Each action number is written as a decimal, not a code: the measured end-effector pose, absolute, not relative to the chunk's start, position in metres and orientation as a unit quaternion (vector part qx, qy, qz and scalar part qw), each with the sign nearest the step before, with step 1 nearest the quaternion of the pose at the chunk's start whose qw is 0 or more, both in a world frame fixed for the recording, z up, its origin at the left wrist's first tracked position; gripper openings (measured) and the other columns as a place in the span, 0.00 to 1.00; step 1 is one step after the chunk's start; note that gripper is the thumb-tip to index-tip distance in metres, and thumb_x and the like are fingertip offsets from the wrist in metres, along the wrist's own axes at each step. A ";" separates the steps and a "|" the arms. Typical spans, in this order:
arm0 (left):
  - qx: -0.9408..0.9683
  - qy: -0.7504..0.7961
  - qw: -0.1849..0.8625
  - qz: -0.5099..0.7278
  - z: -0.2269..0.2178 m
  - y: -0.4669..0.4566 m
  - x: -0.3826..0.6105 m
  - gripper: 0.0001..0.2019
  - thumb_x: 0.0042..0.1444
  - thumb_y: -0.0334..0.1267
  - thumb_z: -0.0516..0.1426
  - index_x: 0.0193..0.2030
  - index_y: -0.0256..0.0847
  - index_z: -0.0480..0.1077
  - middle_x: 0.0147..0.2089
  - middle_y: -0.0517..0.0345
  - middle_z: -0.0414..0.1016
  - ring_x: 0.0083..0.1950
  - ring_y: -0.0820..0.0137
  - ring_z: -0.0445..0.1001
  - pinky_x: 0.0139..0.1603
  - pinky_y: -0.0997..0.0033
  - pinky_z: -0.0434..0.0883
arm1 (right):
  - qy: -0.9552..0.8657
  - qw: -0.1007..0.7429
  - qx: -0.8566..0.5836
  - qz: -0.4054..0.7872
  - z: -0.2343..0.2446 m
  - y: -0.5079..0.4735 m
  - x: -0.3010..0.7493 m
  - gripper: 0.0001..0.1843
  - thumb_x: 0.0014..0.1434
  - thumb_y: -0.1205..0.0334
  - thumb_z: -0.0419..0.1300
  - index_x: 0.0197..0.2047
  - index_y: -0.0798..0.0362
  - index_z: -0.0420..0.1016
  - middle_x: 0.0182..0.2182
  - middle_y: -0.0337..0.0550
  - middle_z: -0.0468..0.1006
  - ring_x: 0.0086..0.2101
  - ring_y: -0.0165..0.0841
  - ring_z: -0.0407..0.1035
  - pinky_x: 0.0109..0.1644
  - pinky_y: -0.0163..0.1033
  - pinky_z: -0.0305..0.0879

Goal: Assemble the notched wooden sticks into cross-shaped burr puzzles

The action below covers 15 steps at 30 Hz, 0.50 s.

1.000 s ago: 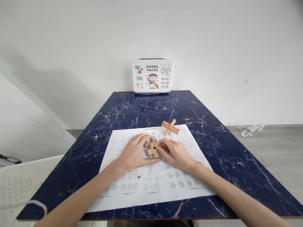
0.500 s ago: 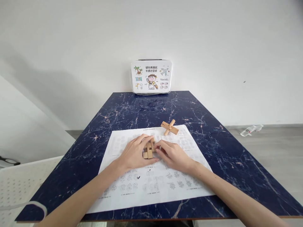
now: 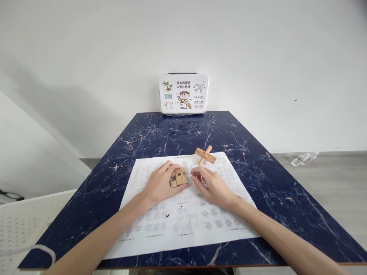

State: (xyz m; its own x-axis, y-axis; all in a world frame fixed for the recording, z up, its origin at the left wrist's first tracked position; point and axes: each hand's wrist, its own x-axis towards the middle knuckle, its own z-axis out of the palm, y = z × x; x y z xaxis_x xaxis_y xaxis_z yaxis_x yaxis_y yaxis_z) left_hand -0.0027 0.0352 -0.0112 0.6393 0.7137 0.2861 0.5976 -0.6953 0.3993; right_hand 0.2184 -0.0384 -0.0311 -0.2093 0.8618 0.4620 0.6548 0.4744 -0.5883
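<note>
My left hand (image 3: 162, 181) is closed around a small group of notched wooden puzzle blocks (image 3: 180, 176), thumb along the near side and fingers over the far side. The blocks sit side by side on or just over a printed paper sheet (image 3: 134, 244); the hand covers their left part. Just to their right is my right hand (image 3: 210, 185), its fingers bent and parted from the thumb, apart from the blocks, and I see nothing held in it. Beyond it, a crossed wooden puzzle piece (image 3: 205, 154) with a rounded bar lies at the sheet's far edge.
The sheet lies on a dark blue marbled table (image 3: 183, 137). A white printed case (image 3: 183, 93) stands at the back against the wall. To the left is a white perforated surface (image 3: 25, 221) with a pale cable. A clear plastic bottle (image 3: 304, 158) lies on the floor at right.
My left hand has shifted slightly back with the blocks, which now sit at a different angle. My right hand has drawn away from them to the right.
</note>
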 end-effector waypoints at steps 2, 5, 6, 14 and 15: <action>0.887 0.390 0.128 0.212 -0.011 0.038 -0.005 0.26 0.57 0.62 0.64 0.53 0.47 0.71 0.50 0.55 0.75 0.43 0.60 0.79 0.38 0.61 0.76 | -0.747 0.432 -0.499 0.083 -0.028 -0.037 0.222 0.05 0.74 0.63 0.51 0.49 0.49 0.68 0.38 0.45 0.78 0.35 0.37 0.72 0.39 0.43 0.68; 0.869 0.432 0.103 0.219 -0.013 0.046 -0.010 0.28 0.56 0.62 0.65 0.54 0.46 0.71 0.52 0.54 0.75 0.45 0.59 0.80 0.38 0.61 0.75 | -0.714 0.485 -0.505 -0.019 -0.022 -0.033 0.231 0.05 0.73 0.65 0.52 0.48 0.47 0.67 0.41 0.49 0.78 0.42 0.42 0.72 0.46 0.49 0.69; 0.862 0.447 0.092 0.222 -0.014 0.049 -0.013 0.28 0.56 0.62 0.65 0.54 0.46 0.71 0.52 0.54 0.75 0.44 0.58 0.80 0.38 0.60 0.75 | -0.702 0.494 -0.510 -0.055 -0.021 -0.031 0.233 0.06 0.72 0.66 0.53 0.49 0.47 0.67 0.44 0.51 0.77 0.45 0.45 0.71 0.50 0.52 0.69; 0.831 0.515 -0.002 0.210 -0.014 0.072 -0.030 0.27 0.59 0.64 0.60 0.50 0.43 0.71 0.49 0.50 0.75 0.41 0.57 0.79 0.38 0.60 0.73 | -0.670 0.443 -0.583 -0.119 -0.037 -0.017 0.246 0.24 0.70 0.62 0.56 0.67 0.49 0.58 0.63 0.61 0.65 0.63 0.55 0.59 0.64 0.66 0.61; 0.827 0.524 -0.010 0.203 -0.013 0.073 -0.032 0.26 0.60 0.64 0.60 0.50 0.42 0.71 0.49 0.49 0.75 0.41 0.57 0.79 0.38 0.60 0.73 | -0.672 0.437 -0.588 -0.113 -0.041 -0.016 0.247 0.26 0.70 0.61 0.56 0.69 0.49 0.57 0.64 0.61 0.64 0.64 0.55 0.58 0.64 0.67 0.61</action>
